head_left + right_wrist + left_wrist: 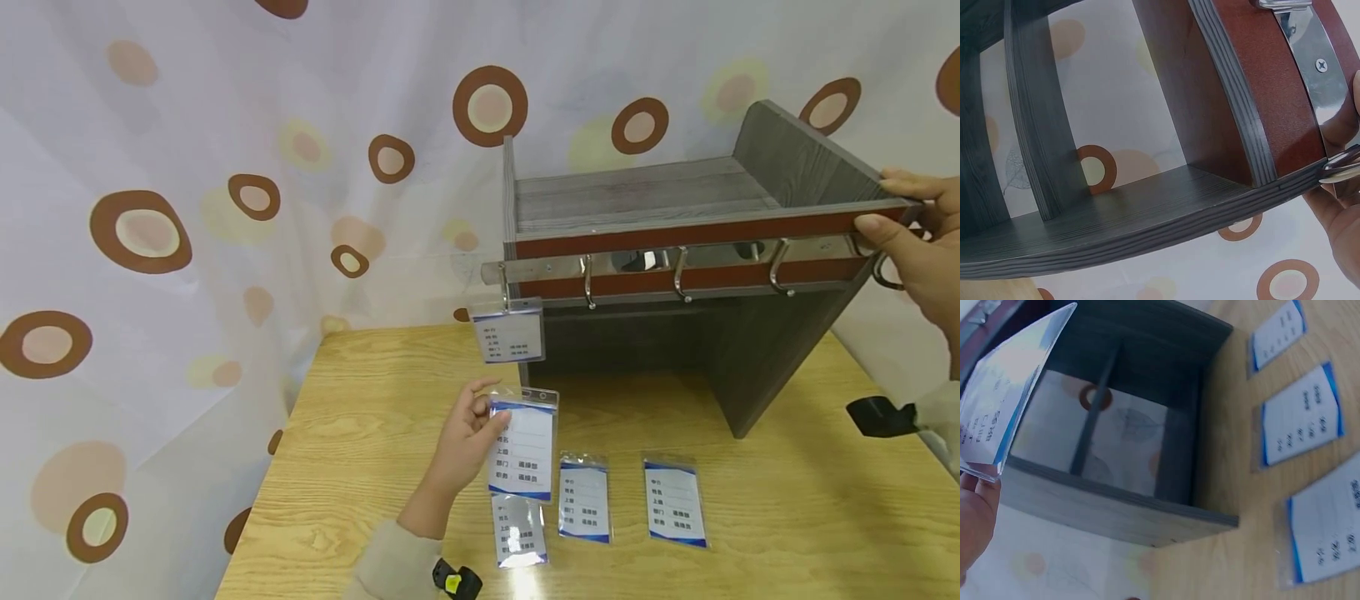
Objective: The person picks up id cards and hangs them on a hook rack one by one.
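My left hand (471, 429) pinches a clear-sleeved ID badge (522, 454) with a white card and blue borders between thumb and fingers. It is held upright, just below another badge (512, 335) that hangs from the leftmost hook (504, 287) of the rack. At the rack's upper right front corner, my right hand (926, 242) grips the grey wooden rack (637, 196), thumb on its red front strip and fingers over the side board. The right wrist view shows part of that hand (1341, 228) beside the metal hook strip (1313, 62).
Three more badges lie in a row on the wooden table (360, 417): a left one (517, 533) partly behind the held badge, a middle one (584, 500) and a right one (675, 504). Several metal hooks (681, 275) jut from the rack's front. A patterned curtain (300, 100) hangs behind.
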`<move>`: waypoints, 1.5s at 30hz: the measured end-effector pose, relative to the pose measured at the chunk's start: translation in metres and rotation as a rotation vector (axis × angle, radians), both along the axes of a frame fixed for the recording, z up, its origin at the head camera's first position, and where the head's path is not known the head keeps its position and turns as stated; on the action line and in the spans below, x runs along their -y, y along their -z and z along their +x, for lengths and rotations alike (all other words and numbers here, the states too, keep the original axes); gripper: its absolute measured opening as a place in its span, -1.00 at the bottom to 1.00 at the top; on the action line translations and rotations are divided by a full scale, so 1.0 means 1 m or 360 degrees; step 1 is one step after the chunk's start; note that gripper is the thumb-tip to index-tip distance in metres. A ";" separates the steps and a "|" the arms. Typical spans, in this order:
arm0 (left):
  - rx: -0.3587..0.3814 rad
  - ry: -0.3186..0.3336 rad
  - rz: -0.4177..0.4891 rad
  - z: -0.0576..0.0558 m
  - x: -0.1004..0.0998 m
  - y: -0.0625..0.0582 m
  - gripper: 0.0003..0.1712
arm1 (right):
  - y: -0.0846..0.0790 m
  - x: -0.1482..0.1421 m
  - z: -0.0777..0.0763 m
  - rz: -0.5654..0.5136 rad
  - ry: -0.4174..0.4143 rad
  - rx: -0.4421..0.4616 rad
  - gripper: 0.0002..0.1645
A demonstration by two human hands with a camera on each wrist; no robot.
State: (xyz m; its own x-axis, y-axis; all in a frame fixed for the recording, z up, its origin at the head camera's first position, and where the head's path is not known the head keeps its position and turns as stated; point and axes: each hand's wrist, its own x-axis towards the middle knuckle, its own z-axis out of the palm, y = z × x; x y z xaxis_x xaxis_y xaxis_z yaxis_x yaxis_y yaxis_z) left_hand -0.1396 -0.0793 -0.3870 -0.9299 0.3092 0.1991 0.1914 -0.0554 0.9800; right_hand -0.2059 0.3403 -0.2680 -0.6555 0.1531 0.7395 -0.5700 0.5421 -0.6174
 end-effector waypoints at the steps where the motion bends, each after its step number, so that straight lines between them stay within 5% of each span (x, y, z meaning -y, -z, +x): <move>1: -0.0018 0.0001 0.0008 0.001 -0.002 -0.004 -0.54 | 0.001 0.000 0.000 0.0016 0.0003 -0.0015 -0.56; 4: -0.0067 -0.0021 0.0002 0.005 -0.010 -0.022 -0.53 | 0.002 -0.002 -0.001 0.0023 -0.0006 -0.0025 -0.56; 23: -0.0388 0.0005 0.0054 -0.007 -0.040 -0.068 -0.56 | 0.000 -0.005 -0.004 0.0078 -0.0041 -0.0035 -0.54; 37: -0.0447 0.0006 0.0116 -0.029 -0.063 -0.071 -0.62 | -0.001 -0.005 -0.003 0.0106 0.0028 0.0001 -0.53; 45: -0.0498 -0.0017 0.0107 -0.030 -0.069 -0.081 -0.64 | 0.000 -0.005 -0.003 0.0067 0.0016 -0.0003 -0.53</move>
